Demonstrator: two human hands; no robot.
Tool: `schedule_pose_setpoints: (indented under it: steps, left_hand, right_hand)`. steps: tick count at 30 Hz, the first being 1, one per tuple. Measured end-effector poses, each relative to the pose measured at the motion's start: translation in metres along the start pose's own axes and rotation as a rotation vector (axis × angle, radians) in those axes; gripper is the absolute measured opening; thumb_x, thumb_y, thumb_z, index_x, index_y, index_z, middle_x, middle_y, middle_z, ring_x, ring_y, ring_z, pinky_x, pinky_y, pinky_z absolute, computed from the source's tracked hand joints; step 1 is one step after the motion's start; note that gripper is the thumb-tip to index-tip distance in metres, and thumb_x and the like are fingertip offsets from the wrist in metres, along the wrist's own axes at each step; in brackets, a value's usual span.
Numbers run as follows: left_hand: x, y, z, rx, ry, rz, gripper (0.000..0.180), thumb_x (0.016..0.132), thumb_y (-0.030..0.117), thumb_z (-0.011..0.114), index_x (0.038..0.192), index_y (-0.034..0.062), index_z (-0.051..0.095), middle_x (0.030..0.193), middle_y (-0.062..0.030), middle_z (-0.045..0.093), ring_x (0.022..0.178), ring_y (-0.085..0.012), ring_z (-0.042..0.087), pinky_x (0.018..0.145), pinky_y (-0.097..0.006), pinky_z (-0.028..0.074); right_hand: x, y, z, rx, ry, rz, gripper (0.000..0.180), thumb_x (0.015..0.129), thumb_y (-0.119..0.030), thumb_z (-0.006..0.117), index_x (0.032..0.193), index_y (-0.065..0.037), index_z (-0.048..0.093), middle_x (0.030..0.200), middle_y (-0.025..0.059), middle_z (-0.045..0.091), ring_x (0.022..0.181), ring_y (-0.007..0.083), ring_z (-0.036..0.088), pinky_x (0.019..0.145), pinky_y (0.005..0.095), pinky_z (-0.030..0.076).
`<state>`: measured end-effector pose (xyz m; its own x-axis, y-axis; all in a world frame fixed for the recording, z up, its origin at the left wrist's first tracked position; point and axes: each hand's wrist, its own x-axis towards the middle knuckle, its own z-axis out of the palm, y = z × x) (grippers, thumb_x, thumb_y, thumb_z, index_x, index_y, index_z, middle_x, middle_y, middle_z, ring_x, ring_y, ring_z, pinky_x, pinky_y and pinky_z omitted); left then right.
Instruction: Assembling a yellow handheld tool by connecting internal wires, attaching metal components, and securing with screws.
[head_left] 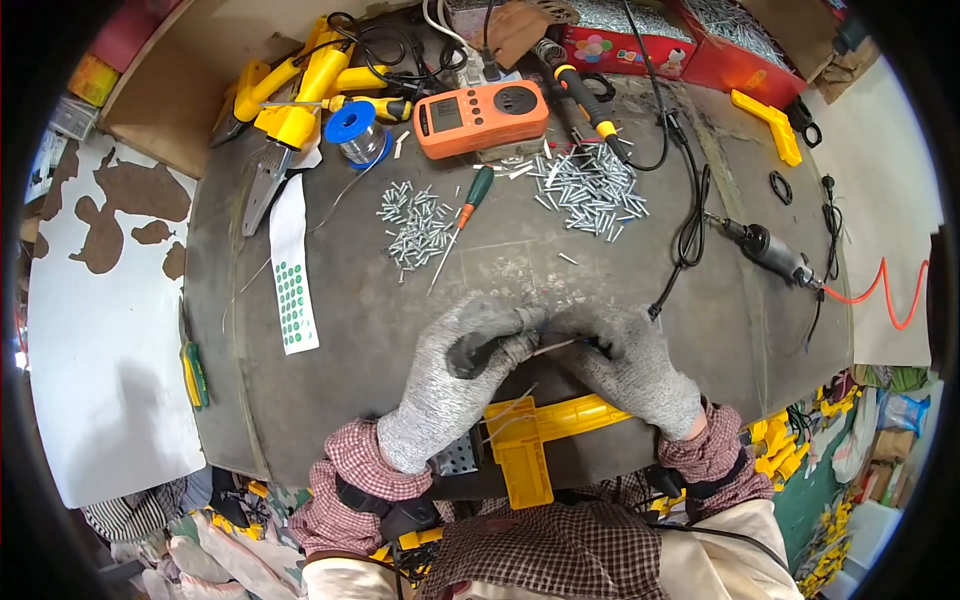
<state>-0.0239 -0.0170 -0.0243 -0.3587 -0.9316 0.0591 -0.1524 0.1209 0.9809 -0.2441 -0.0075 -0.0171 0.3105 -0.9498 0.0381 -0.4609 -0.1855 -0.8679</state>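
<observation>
My left hand, in a grey knit glove with darkened fingers, is closed in a pinch. My right hand, gloved alike, curls its fingers toward it, and the fingertips nearly meet. A thin wire runs between the two hands, gripped at both ends. Some dark bit by the right fingers is too small to make out. Just below lies a yellow plastic casing, its handle arm reaching right beneath my right hand. Thin wire leads stick up from the casing. Beside my left wrist is a perforated metal plate, partly covered.
Piles of screws lie ahead, with a screwdriver between them. Behind stand an orange meter, a solder spool and a soldering iron. A power screwdriver with its red cord lies right; a green-dotted sticker strip left.
</observation>
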Motion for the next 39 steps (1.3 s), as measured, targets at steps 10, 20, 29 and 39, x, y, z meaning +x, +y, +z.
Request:
schedule_pose_setpoints:
  steps: [10,20,29,39]
  left_hand:
    - [0.031,0.026,0.018,-0.121,-0.085,-0.100,0.027,0.094,0.006,0.069,0.120,0.0010,0.064,0.101,-0.0098,0.068,0.099,-0.0206,0.067,0.087,-0.032,0.054]
    - [0.163,-0.011,0.007,1.312,-0.020,0.008,0.028,0.090,0.023,0.066,0.108,0.0023,0.064,0.092,-0.0199,0.072,0.090,-0.0361,0.071,0.077,-0.047,0.058]
    - [0.152,-0.007,-0.002,1.194,-0.035,0.069,0.024,0.085,0.023,0.071,0.102,0.0063,0.066,0.097,-0.0170,0.071,0.095,-0.0356,0.069,0.081,-0.049,0.055]
    - [0.088,0.020,-0.029,0.673,0.043,0.088,0.023,0.085,0.004,0.066,0.104,0.0031,0.054,0.085,-0.0094,0.059,0.078,-0.0212,0.063,0.071,-0.034,0.055]
  right_hand:
    - [0.001,0.010,-0.007,-0.291,0.021,0.172,0.033,0.098,-0.015,0.060,0.128,-0.002,0.057,0.089,0.0244,0.067,0.081,0.0410,0.068,0.071,0.0454,0.054]
    - [-0.001,0.017,0.004,0.608,0.166,0.273,0.020,0.100,-0.015,0.060,0.117,-0.004,0.059,0.084,0.0081,0.068,0.073,0.0107,0.066,0.063,0.0291,0.052]
    - [-0.003,0.021,-0.003,0.301,0.083,0.100,0.019,0.102,-0.016,0.057,0.113,-0.001,0.061,0.094,0.0084,0.069,0.081,0.0188,0.069,0.075,0.0309,0.055]
    - [0.002,0.020,-0.011,-0.144,0.154,0.028,0.024,0.100,-0.024,0.058,0.113,-0.004,0.061,0.088,0.0136,0.071,0.076,0.0340,0.071,0.064,0.0430,0.056]
